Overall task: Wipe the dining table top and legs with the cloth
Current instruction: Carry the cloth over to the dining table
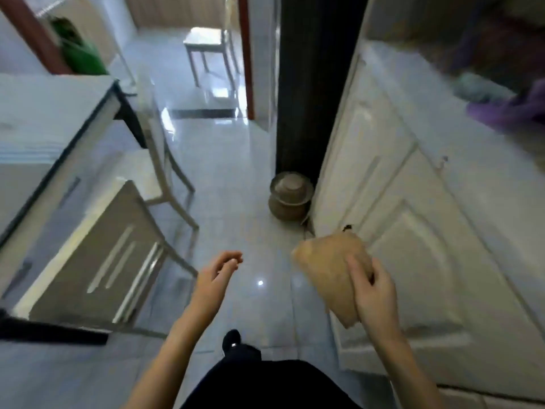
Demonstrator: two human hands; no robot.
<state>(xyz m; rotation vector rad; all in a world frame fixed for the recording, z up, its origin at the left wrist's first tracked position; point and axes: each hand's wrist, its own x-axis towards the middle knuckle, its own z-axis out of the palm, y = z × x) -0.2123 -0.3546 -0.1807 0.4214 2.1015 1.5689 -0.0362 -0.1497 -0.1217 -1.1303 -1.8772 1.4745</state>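
1. Looks early: no wiping under way, and nothing to show that the top or legs have been done.
2. Carries the tan cloth (327,261) in the air at near right, well apart from the dining table (35,113) at far left, with a chair (97,261) tucked in on its near side.
3. Grips the cloth with the right hand (374,293), raised ahead of the body, fingers and thumb clamped on its near edge.
4. Reaches the left hand (216,278) forward at near centre, holding nothing, fingers loosely curled and slightly apart, palm turned inward.
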